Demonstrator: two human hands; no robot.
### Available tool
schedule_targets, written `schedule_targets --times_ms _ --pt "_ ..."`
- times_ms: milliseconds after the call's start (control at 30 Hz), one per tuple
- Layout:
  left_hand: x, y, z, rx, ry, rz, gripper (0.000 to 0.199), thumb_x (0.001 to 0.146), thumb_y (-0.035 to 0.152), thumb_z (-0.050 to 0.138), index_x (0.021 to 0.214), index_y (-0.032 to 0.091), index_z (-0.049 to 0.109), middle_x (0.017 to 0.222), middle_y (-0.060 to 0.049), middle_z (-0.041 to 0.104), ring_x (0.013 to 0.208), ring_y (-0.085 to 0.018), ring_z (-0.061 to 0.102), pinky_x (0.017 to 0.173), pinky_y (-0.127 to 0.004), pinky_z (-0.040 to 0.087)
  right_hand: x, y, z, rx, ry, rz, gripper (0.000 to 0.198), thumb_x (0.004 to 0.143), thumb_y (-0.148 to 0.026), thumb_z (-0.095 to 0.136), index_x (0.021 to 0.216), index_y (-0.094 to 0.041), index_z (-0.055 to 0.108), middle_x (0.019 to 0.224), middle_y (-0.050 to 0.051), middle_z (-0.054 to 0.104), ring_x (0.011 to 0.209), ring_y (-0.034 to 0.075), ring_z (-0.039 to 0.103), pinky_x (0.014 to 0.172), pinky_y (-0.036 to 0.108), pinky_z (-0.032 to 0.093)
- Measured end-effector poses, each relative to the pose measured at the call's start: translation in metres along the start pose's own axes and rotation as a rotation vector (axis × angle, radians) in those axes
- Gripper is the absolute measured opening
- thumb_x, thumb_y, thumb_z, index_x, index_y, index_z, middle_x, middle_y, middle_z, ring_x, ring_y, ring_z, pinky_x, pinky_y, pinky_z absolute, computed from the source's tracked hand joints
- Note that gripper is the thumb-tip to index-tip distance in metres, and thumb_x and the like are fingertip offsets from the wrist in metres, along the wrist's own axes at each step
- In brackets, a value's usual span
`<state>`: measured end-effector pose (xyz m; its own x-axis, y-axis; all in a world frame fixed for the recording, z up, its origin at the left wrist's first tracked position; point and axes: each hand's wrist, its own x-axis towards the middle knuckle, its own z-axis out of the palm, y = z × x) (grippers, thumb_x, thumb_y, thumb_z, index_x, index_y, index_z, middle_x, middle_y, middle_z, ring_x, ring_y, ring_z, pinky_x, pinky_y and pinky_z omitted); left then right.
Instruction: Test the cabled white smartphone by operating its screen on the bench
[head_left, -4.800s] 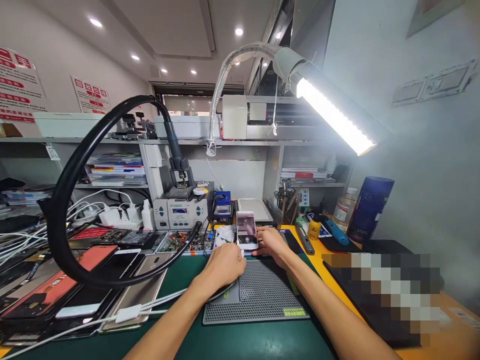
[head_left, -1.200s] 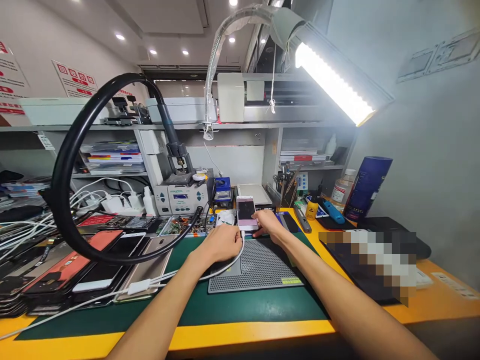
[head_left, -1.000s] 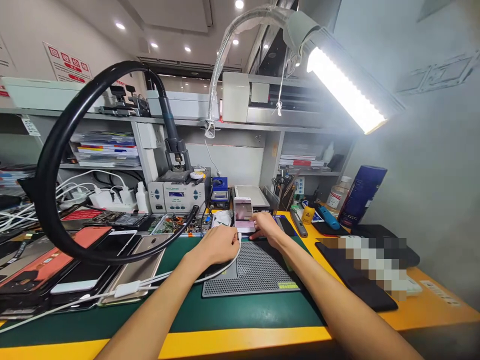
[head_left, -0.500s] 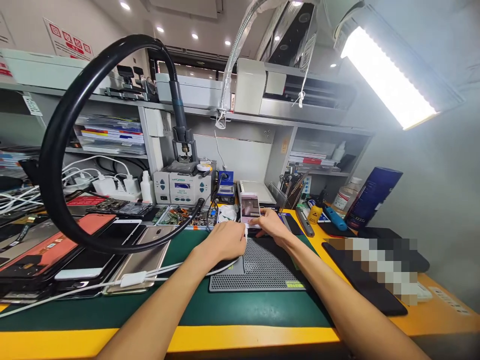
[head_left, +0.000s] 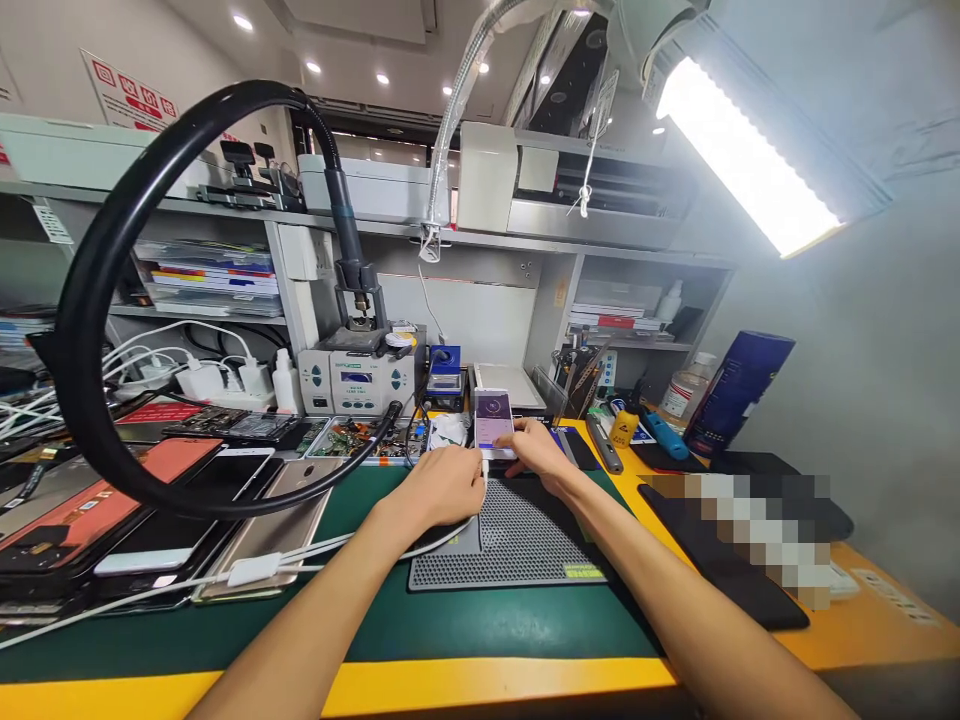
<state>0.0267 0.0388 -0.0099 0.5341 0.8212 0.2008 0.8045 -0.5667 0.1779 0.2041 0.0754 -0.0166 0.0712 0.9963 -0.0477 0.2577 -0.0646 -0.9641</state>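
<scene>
A white-framed smartphone (head_left: 493, 415) stands tilted up at the far edge of the grey perforated mat (head_left: 517, 540), its screen lit with a purple and white display. My right hand (head_left: 536, 455) grips its lower right side, with the thumb over the lower screen. A white charging cable (head_left: 485, 468) meets the phone's bottom end. My left hand (head_left: 446, 483) is closed beside the phone's lower left corner, its curled fingers at the cable; the fingertips are partly hidden. Behind the left wrist the cable runs off to a white cable joint (head_left: 255, 570).
Several phones, one a gold phone (head_left: 274, 520), lie at left under a looping black hose (head_left: 71, 300). A rework station (head_left: 352, 380) and a parts tray (head_left: 360, 440) stand behind. A yellow bottle (head_left: 624, 430) and black pad (head_left: 712, 550) are at right. A bright lamp (head_left: 750, 150) hangs above.
The phone's screen has switched from a camera-like picture to a purple and white display. Both hands keep nearly the same pose; the whole view has shifted slightly.
</scene>
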Motion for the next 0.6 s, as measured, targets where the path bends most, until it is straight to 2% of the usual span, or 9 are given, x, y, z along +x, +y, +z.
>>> schedule_targets --times_ms 167,367,600 --pt "0.0 -0.001 0.002 0.004 0.003 -0.005 0.018 0.087 0.023 0.047 0.081 0.02 0.063 0.08 -0.011 0.07 0.071 -0.025 0.065 0.057 -0.03 0.034 0.004 0.003 -0.001 0.036 0.014 0.003 0.02 0.066 -0.019 0.067 0.085 -0.013 0.065 0.091 0.011 0.067 0.076 0.018 0.058 0.042 0.02 0.054" --pt "0.0 0.0 -0.001 0.009 0.007 -0.001 0.019 0.088 0.022 0.047 0.08 0.02 0.064 0.079 -0.01 0.07 0.069 -0.024 0.064 0.056 -0.03 0.031 0.002 0.002 -0.002 0.059 0.047 0.013 0.016 0.07 -0.02 0.059 0.085 -0.014 0.061 0.095 0.011 0.059 0.08 0.02 0.054 0.043 0.029 0.059" --pt "0.003 -0.002 -0.008 -0.034 0.118 -0.077 0.017 0.089 0.024 0.049 0.083 0.022 0.065 0.08 -0.006 0.071 0.074 -0.024 0.065 0.06 -0.029 0.034 0.001 0.001 -0.002 0.071 0.085 0.026 0.014 0.072 -0.022 0.057 0.084 -0.014 0.06 0.089 0.009 0.051 0.077 0.019 0.05 0.043 0.028 0.059"
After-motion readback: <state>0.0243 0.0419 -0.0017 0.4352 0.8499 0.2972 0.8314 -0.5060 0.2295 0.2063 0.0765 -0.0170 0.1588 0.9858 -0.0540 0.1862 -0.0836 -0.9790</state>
